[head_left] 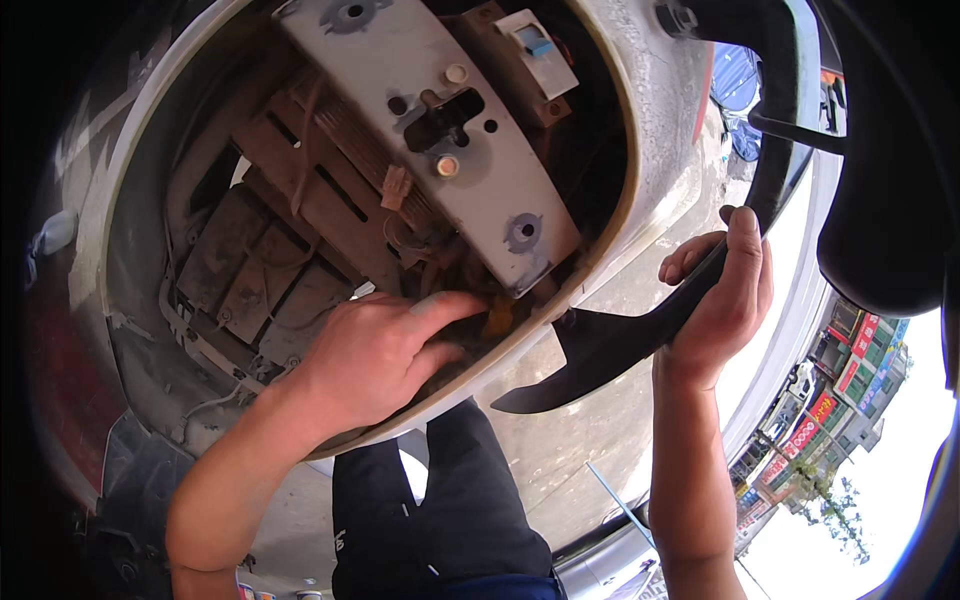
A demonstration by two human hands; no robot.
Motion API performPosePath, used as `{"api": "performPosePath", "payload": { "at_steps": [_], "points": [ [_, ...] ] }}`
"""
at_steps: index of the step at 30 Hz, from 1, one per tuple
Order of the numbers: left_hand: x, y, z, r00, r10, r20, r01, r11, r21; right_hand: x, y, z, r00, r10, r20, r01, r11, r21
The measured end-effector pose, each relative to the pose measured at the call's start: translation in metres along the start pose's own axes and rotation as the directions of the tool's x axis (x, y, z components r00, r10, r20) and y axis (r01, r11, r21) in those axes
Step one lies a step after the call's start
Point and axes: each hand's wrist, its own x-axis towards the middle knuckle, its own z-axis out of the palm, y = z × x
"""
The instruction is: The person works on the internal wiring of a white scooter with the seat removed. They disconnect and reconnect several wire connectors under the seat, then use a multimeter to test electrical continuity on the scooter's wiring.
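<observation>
Outdoors, sunlit paving [570,440] spreads below, with shopfronts [840,400] slanting at far right beyond the oval opening's pale rim [490,365]. A black curved piece [615,345] lies outside that rim, its long axis running from a pointed end at lower left up to the right grip [722,310], whose fingers are wrapped around it; whether it joins the black bar [778,110] above, I cannot tell. The left grip [370,350] is inside the opening, index finger and thumb parted, close to a yellow-orange part [500,318] under the lower end of the pale metal plate [400,90]; whether it grasps anything there is hidden. From the left grip, the black piece lies to the right, with the rim between; the right hand is the nearer to it. Writing shows on the red banners [865,337], too small to make out, and a small pale mark sits on the dark trousers [450,500].
</observation>
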Motion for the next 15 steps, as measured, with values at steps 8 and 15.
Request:
{"api": "performPosePath", "payload": {
  "at_steps": [8, 15],
  "points": [
    [-0.036, 0.071, -0.004, 0.891, -0.277, -0.359, 0.267, 0.96, -0.078, -0.015, 0.018, 0.012, 0.984, 0.127, 0.123, -0.154, 0.959, 0.239],
    [0.029, 0.138, 0.103, 0.708, -0.237, -0.665, 0.447, 0.879, 0.162, -0.096, 0.189, -0.032, 0.802, 0.218, 0.556, -0.369, 0.913, 0.174]
  ]
}}
